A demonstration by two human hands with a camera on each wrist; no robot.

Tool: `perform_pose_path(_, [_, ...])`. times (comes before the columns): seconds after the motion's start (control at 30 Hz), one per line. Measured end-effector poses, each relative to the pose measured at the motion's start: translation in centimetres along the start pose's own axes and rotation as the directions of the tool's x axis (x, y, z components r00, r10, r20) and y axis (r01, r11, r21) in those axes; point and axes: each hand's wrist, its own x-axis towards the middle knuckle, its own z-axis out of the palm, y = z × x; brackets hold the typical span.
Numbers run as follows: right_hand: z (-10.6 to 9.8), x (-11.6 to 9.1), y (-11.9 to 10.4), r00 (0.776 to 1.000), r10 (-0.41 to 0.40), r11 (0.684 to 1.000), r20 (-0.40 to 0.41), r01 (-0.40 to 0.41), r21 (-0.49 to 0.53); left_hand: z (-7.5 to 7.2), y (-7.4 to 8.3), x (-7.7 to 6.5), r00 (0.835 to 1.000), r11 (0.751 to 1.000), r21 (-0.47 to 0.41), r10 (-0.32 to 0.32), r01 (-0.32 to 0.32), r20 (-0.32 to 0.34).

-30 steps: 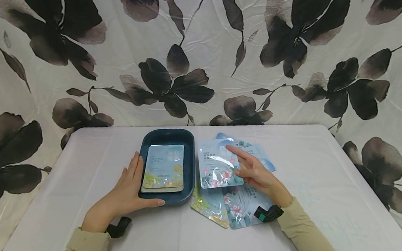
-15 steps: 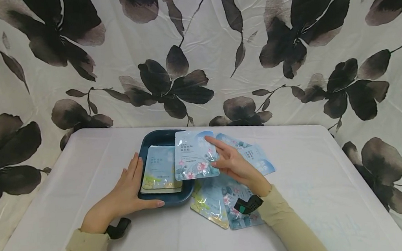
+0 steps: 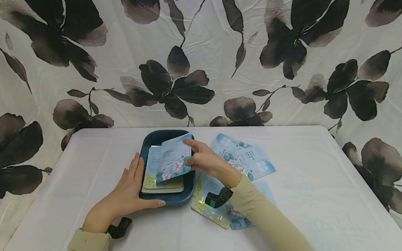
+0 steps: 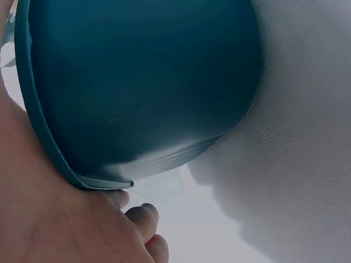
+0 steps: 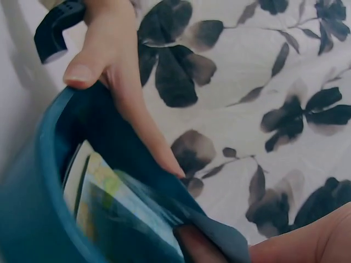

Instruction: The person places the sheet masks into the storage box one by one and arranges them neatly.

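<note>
A dark blue tray point(image 3: 173, 200) stands on the table, its outer wall point(image 4: 142, 82) filling much of the left wrist view. My left hand point(image 3: 125, 194) rests along its left side, fingers straight, thumb at the front rim. In the tray lies a small stack of flat mask sachets point(image 3: 150, 181), the top one light blue with yellow-green. Over this stack my right hand point(image 3: 209, 162) pinches the right edge of a blue sachet with pink flowers point(image 3: 173, 159), which is tilted and partly covers the stack. Whether the two touch, I cannot tell.
Right of the tray, blue flowered sachets point(image 3: 257, 160) overlap on the white tablecloth point(image 3: 320, 195). A yellow-green sachet point(image 3: 204, 206) and another blue one point(image 3: 240, 220) lie partly under the right forearm. Behind the table hangs a floral cloth point(image 3: 216, 53).
My right hand has carried the flowered sachet leftward from above the loose sachets to over the tray, and it has tilted. My left hand has stayed at the tray.
</note>
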Motion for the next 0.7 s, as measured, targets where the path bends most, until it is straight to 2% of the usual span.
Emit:
perform_pose_path(0.13, [1.2,0.8,-0.2,1.000,0.013,1.000,0.023,-0.013,-0.026,-0.1,0.1,-0.1,1.000,1.000,-0.004,0.000,0.000,0.008])
perform_pose_path(0.4, [3.1,2.3,0.3,0.998,0.062,0.998,0.022,-0.062,0.007,-0.2,0.1,-0.1,1.000,1.000,-0.016,0.017,-0.017,0.011])
perform_pose_path(0.7, [4.1,2.8,1.0,0.993,0.113,0.993,-0.017,-0.113,0.022,-0.2,0.1,-0.1,1.000,1.000,-0.019,0.022,-0.022,0.008])
